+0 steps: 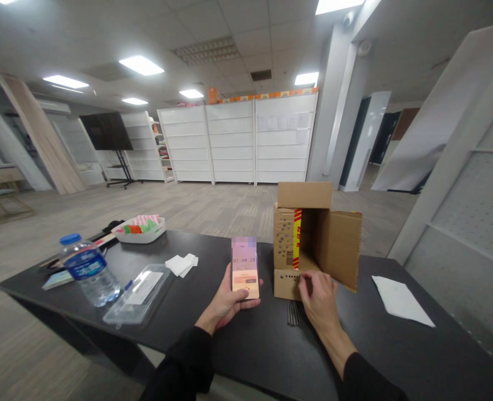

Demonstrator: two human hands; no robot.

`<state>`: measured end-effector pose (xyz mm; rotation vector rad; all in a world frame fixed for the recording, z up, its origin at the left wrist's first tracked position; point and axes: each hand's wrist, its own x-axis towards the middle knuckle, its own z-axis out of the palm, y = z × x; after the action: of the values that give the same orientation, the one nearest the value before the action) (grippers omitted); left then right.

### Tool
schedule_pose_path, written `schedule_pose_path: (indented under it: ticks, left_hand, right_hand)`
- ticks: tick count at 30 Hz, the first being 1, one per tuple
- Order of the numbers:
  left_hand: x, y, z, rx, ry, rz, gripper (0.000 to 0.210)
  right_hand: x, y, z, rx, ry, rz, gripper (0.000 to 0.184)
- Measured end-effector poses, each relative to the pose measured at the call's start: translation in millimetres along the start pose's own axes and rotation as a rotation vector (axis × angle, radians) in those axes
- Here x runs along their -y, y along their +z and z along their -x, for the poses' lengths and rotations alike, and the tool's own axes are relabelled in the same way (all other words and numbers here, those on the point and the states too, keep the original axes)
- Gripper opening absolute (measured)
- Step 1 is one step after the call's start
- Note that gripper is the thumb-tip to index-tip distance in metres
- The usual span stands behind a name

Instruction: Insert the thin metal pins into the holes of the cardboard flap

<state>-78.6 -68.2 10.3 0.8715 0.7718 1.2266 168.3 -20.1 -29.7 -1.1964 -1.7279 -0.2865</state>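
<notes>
My left hand (225, 303) is wrapped around a smartphone (245, 273), its lit screen facing me with timer digits on it and the thumb lying on the lower part of the screen. My right hand (319, 295) is at the lower front flap of an open cardboard box (284, 234), fingers pinched together; whatever they hold, if anything, is hidden. A row of small dark holes (289, 277) runs along that flap, left of the fingertips. Several thin metal rods (293, 313) lie on the table just below the box.
On the black table (180, 301) stand a water bottle (90, 267), a clear plastic case (138, 295) and a white basket (140, 231) with colourful packets. White paper pieces (182, 264) lie near the case, and a folded white sheet (402, 301) is at the right.
</notes>
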Motion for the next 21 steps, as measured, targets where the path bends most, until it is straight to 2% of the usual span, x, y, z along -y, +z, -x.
schedule_pose_path:
  ticks: [11,21]
  left_hand:
    - [-4.0,7.7,2.7,-0.058,-0.007,-0.044,0.093]
    - [-0.4,3.6,0.1,-0.061,0.029,0.011,0.092]
  right_hand:
    - [0.1,-0.6,-0.9,-0.013,-0.012,0.008,0.012]
    - [0.3,-1.7,-1.4,-0.018,-0.02,0.009,0.013]
